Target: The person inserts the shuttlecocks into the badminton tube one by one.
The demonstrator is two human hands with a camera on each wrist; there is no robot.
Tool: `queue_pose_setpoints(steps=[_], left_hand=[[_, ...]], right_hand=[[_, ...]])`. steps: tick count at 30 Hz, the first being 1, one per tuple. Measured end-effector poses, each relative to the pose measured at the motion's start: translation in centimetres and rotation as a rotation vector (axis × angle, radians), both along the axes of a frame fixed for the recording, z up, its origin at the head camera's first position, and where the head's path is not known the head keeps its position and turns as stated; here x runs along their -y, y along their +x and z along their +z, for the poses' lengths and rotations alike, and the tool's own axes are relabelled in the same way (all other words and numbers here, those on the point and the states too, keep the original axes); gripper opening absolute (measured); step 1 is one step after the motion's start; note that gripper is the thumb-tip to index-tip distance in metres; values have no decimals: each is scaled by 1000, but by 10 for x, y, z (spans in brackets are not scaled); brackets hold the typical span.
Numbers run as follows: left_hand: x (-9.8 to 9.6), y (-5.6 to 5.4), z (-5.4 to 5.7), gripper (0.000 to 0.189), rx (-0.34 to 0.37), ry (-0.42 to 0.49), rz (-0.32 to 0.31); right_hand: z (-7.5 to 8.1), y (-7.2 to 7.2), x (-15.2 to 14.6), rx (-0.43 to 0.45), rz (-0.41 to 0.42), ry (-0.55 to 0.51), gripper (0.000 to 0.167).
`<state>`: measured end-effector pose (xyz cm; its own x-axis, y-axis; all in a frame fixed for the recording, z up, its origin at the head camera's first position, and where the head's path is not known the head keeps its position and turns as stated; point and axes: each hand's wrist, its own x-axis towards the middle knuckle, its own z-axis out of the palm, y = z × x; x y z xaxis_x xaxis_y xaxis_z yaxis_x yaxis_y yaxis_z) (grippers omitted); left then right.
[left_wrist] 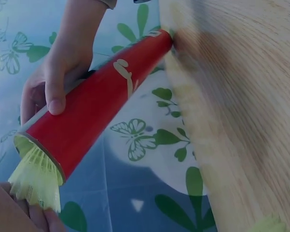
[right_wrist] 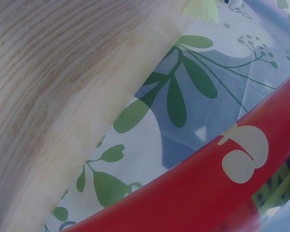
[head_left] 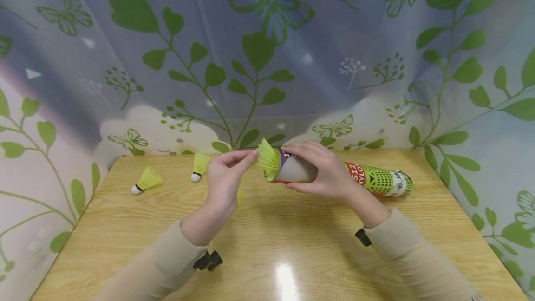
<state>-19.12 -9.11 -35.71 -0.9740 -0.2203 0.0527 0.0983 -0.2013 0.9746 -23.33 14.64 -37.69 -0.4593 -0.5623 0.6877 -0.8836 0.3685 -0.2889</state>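
Observation:
A yellow shuttlecock [head_left: 266, 159] sticks feather-skirt outward from the mouth of a shuttlecock tube [head_left: 378, 181]. My left hand [head_left: 225, 181] pinches its skirt edge between thumb and fingers. In the left wrist view the skirt [left_wrist: 37, 179] lies partly inside the rim; its head is hidden in the tube. Around the tube near its mouth, my right hand [head_left: 323, 171] holds it tilted, the far end lower toward the right of the table. The red side of the tube [right_wrist: 198, 188] crosses the right wrist view.
Two yellow shuttlecocks with white heads, one farther left [head_left: 147, 180] and one nearer [head_left: 199, 167], lie on the wooden table [head_left: 259, 245]. A bit of yellow [head_left: 239, 197] shows behind my left wrist. A patterned curtain [head_left: 200, 59] stands along the back and sides.

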Motion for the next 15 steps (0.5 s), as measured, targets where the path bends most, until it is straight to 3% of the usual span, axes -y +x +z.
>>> queue_pose_setpoints(steps=[10,15], left_hand=[[2,2,-6,16,-53,-241,-94],[4,-1,-7,14,-49,-247,-170]], right_hand=[[-1,-1,1,-13,21,4,76],[-1,0,1,-21,24,-2,76]])
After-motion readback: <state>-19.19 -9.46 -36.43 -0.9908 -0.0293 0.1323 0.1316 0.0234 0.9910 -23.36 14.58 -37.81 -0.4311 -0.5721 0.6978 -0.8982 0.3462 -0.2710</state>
